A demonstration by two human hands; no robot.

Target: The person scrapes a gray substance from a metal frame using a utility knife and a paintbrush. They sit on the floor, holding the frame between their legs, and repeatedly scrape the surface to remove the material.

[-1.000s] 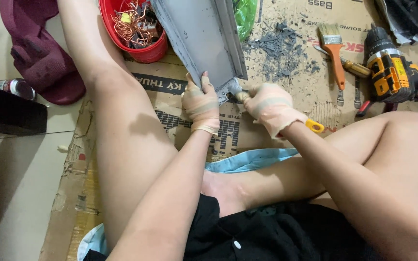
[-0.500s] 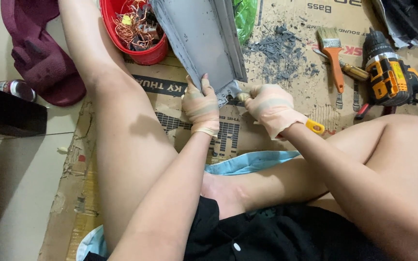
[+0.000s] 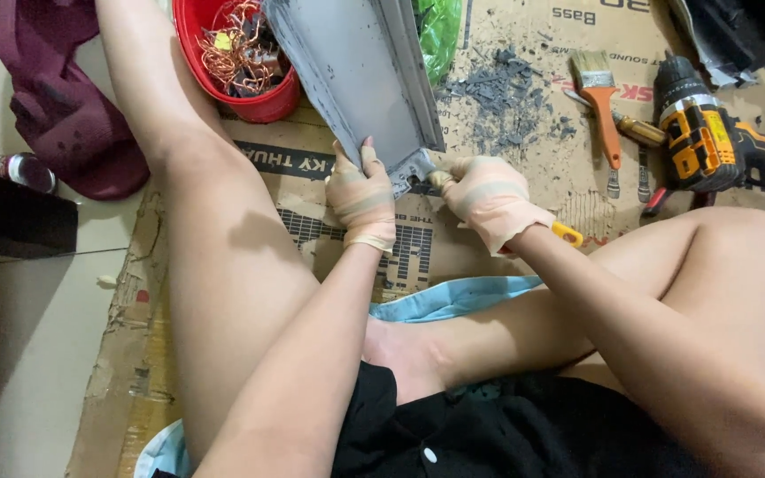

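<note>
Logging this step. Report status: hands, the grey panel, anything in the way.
Left hand grips grey panel near end. Right hand holds yellow-handled tool at panel's corner. Red tub of copper wire touching the panel's left edge.

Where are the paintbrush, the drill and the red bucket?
paintbrush (image 3: pixel 603 104), head view, on its orange handle.
drill (image 3: pixel 697 134), head view, on its yellow and black body.
red bucket (image 3: pixel 263 104), head view, on its front wall.

This looks like a home floor used as a small repair workshop. The person sits on flattened cardboard (image 3: pixel 223 292) laid over pale floor tiles (image 3: pixel 19 354). Around lie a cordless drill (image 3: pixel 710 133), a paintbrush (image 3: pixel 599 97), grey scrap crumbs (image 3: pixel 506 97) and a red tub (image 3: pixel 250 97) full of copper wire. A maroon slipper (image 3: pixel 64 115) lies beside the cardboard.
</note>
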